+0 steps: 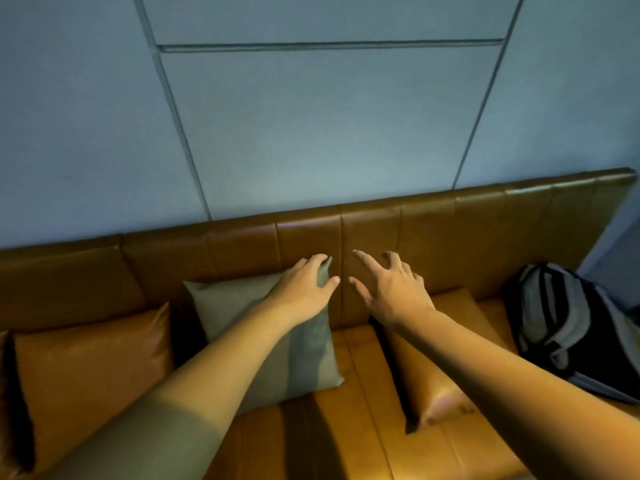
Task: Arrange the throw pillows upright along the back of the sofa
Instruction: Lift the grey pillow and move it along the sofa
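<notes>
At the centre of the frame, the left hand (306, 289) lies on the upper right corner of the grey pillow (249, 327), its fingers curled over the top edge and its thumb stretched toward the right. The grip looks loosely closed on that corner, though how firmly cannot be told. Just right of it, apart from the pillow, the right hand (393, 289) hangs with fingers spread wide and nothing in them, in front of the sofa's backrest (381, 230).

The grey pillow stands tilted, its top leaning against the backrest and its lower edge out on the seat (349, 410). At lower left, an orange pillow (90, 379) leans the same way, separated from the grey one by a dark gap. Below and right of the right hand, partly hidden under the right forearm, another orange pillow (429, 372) rests on the seat with its far end near the backrest; whether it lies flat or leans cannot be told.

At the right edge, a grey and black backpack (568, 327) sits on the seat against the backrest, well apart from both hands. The sofa is tan leather with vertical seams in the back. Above it, filling the upper half of the frame, is a pale blue wall (311, 126) with thin panel lines.
</notes>
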